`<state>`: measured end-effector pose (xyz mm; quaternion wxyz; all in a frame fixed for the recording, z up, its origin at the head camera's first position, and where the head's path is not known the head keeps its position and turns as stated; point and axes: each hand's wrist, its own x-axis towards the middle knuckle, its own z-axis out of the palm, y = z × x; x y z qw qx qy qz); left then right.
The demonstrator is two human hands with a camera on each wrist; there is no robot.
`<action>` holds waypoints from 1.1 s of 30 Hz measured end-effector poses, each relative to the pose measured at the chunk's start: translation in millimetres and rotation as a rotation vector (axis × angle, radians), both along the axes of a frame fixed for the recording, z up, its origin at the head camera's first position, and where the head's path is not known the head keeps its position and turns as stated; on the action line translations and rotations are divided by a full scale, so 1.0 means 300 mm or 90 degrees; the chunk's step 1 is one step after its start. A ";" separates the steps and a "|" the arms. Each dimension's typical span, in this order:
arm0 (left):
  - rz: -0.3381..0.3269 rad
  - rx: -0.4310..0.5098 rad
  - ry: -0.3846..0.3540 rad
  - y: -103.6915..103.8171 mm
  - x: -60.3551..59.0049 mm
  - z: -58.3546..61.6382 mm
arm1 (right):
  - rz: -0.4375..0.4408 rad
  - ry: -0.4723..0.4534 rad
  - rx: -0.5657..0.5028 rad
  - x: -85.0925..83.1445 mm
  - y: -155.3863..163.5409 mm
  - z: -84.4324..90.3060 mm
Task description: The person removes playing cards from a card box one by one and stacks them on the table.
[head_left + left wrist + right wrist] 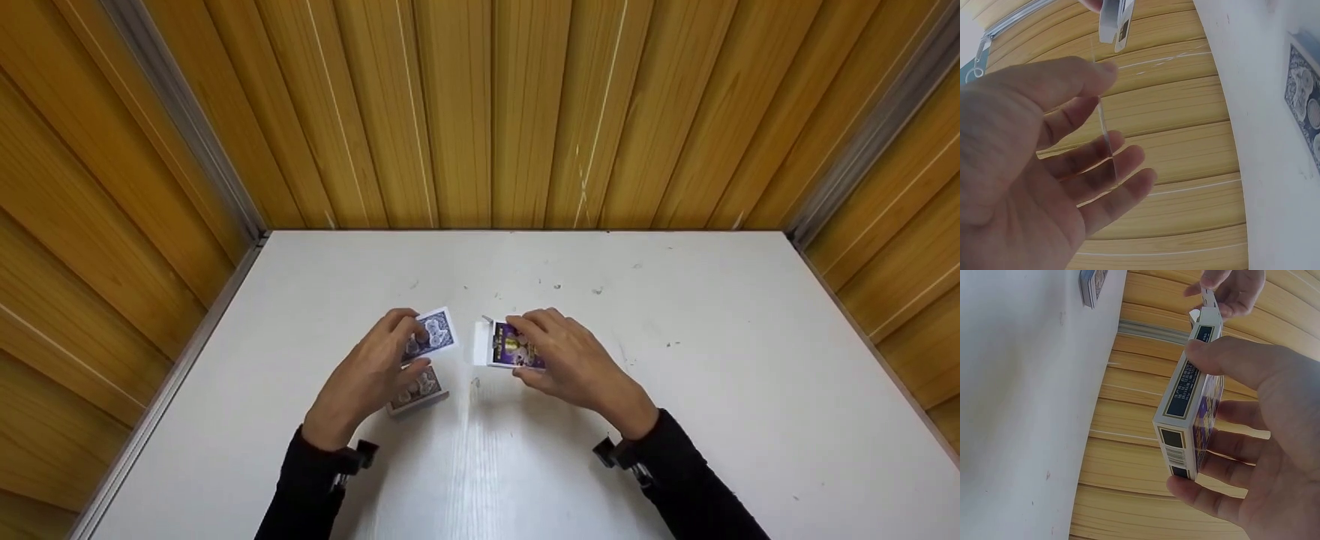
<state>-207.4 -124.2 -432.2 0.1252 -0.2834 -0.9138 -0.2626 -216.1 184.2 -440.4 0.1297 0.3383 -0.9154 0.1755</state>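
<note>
My left hand [399,339] pinches a blue-backed playing card [433,331] between thumb and fingers, just above the white table [525,465]. In the left wrist view the card [1104,125] shows edge-on, thin against the fingers [1120,163]. A blue-backed deck [418,390] lies on the table under that hand. My right hand [551,352] grips a purple card box [513,346] by its sides, with the white flap [480,341] open toward the left hand. In the right wrist view thumb and fingers clamp the box [1188,419].
Wooden plank walls [480,112] close the table in at the back and on both sides. The deck also shows at the table's edge [1093,284] in the right wrist view. Bare tabletop lies right of and in front of the hands.
</note>
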 end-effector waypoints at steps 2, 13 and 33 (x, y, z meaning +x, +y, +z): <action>0.009 -0.005 -0.025 -0.005 0.000 -0.004 | -0.002 -0.002 0.000 0.001 0.001 0.001; 0.065 -0.061 -0.139 -0.001 -0.004 -0.043 | -0.001 0.010 0.009 -0.001 0.004 0.005; 0.106 -0.122 -0.310 0.015 -0.019 -0.105 | 0.000 0.003 0.012 0.000 0.000 -0.001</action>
